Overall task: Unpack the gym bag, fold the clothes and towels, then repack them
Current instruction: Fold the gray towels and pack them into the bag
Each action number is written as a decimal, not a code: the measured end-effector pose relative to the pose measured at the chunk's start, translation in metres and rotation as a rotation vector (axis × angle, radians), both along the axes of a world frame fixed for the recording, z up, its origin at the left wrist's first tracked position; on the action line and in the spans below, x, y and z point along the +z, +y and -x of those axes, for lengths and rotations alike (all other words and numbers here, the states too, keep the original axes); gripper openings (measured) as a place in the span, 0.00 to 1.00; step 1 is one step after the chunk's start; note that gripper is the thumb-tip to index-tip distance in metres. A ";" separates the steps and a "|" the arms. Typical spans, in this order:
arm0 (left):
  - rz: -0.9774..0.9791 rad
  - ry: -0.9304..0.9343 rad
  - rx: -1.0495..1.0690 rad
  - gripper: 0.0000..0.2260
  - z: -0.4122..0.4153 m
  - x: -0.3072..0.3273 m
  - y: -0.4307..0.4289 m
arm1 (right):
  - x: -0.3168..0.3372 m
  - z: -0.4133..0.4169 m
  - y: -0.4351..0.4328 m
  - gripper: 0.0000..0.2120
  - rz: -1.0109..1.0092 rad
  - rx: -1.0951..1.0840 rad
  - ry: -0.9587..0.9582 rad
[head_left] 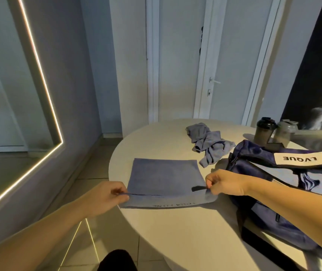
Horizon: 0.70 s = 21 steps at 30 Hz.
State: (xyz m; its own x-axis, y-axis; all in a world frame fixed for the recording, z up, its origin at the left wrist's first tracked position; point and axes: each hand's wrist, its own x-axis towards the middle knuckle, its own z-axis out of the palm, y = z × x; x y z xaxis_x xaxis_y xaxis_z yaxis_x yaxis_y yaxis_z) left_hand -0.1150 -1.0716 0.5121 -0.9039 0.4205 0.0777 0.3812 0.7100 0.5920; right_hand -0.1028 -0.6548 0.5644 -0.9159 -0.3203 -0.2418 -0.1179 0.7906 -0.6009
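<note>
At the far left a mirror [19, 98] edged with a glowing light strip is leaning along the wall. The person's left hand [105, 196] is reaching in over the floor, its fingers curled and pinching the near left corner of a blue towel [164, 177]. The towel is lying folded on the left part of a round white table [175, 241], with its near left corner just overhanging the table's edge. Its upper layer is being held taut along the near edge between the two hands, and a lower layer with pale lettering is showing beneath it. A black loop [198, 188] is sticking out of the fold near the right corner. The right hand [224, 184] is gripping that corner, fingers clenched around the cloth. Behind the towel, farther across the table, a crumpled grey garment [209, 145] is lying in a heap. To the right a dark blue gym bag [273, 184] with a white label is resting on the table, just beside the towel and under the right forearm. Behind the bag two shaker bottles [264, 132] are standing upright, side by side.
</note>
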 end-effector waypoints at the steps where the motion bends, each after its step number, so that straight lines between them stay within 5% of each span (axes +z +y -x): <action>1: -0.035 0.001 0.019 0.04 0.005 -0.001 0.001 | -0.001 0.003 -0.001 0.04 0.026 -0.029 0.011; 7: -0.350 -0.023 0.228 0.09 0.056 0.002 0.029 | -0.016 0.049 -0.009 0.12 0.378 -0.489 0.098; 13: -0.412 -0.036 0.423 0.11 0.138 -0.009 0.062 | -0.040 0.127 -0.023 0.09 0.227 -0.680 0.369; 21: -0.303 -0.023 0.469 0.09 0.207 -0.038 0.077 | -0.077 0.195 -0.019 0.07 0.104 -0.765 0.322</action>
